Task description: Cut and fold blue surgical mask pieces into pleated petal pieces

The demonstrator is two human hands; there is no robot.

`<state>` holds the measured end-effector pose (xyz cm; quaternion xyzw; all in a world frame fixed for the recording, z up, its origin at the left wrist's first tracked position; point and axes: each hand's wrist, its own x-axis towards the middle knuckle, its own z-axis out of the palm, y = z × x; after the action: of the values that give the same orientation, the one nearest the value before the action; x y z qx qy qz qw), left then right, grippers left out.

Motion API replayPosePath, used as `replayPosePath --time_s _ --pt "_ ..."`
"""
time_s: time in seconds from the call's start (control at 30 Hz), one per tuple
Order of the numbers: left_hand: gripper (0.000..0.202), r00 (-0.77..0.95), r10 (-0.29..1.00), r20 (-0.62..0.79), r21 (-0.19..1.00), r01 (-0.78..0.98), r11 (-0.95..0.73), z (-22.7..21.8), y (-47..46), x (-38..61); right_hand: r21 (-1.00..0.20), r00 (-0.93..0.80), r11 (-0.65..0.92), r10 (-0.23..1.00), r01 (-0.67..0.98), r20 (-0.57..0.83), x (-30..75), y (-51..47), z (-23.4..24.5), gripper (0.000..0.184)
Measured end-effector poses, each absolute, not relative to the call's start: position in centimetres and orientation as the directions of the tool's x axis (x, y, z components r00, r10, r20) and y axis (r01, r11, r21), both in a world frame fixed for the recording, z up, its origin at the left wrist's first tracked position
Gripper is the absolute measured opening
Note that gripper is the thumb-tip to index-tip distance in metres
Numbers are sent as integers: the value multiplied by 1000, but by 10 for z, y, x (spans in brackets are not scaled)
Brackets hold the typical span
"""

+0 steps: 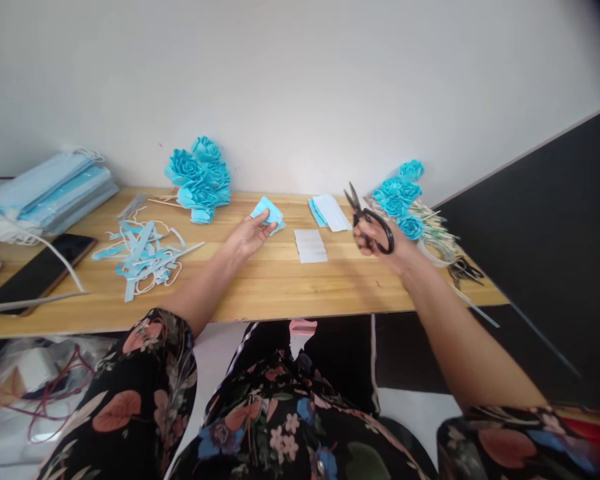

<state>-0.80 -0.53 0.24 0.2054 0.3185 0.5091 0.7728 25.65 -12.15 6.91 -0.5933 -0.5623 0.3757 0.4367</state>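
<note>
My left hand (254,233) pinches a small folded piece of light blue mask fabric (268,211) between thumb and fingers, just above the table. In my right hand (373,238) are black-handled scissors (356,205), their blades slightly apart and pointing up toward the wall. Between the hands a white fabric square (311,246) lies flat. Just behind it rests a small stack of cut pieces, a white one (332,212) partly over a blue one (317,213). The fingers of my right hand are partly hidden by the scissor handle.
Blue fabric flowers (200,175) stand at the back left, with more flowers (400,193) and thin sticks (437,230) at right. Cut strips and ear loops (147,257) lie left, near a phone (40,270) and stacked masks (47,190). Small black-handled scissors (465,270) sit near the right edge.
</note>
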Motion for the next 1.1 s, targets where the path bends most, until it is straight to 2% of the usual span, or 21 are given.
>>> replayPosePath --time_s 0.03,0.1,0.2,0.43,0.67,1.1 --pt "14 281 915 -291 637 -657 404 3 -6 -8 -992 9 -57 998 112 -57 241 -125 65 51" --pt "15 282 911 -302 628 -659 413 4 -6 -8 -969 -139 -181 978 -169 -158 213 -130 56 54" --pt "18 295 908 -297 620 -664 419 6 -8 -8 -904 -278 -308 934 -298 -227 183 -133 48 53" --pt "22 313 904 -290 614 -664 427 13 -12 -8 -863 -325 -395 899 -316 -293 170 -128 44 51" --pt "10 359 902 -240 633 -646 426 8 -12 -7 -893 -291 -345 920 -290 -261 169 -128 42 46" --pt "8 403 893 -200 702 -577 417 1 -13 -5 -895 -237 -317 939 -314 -250 160 -125 35 46"
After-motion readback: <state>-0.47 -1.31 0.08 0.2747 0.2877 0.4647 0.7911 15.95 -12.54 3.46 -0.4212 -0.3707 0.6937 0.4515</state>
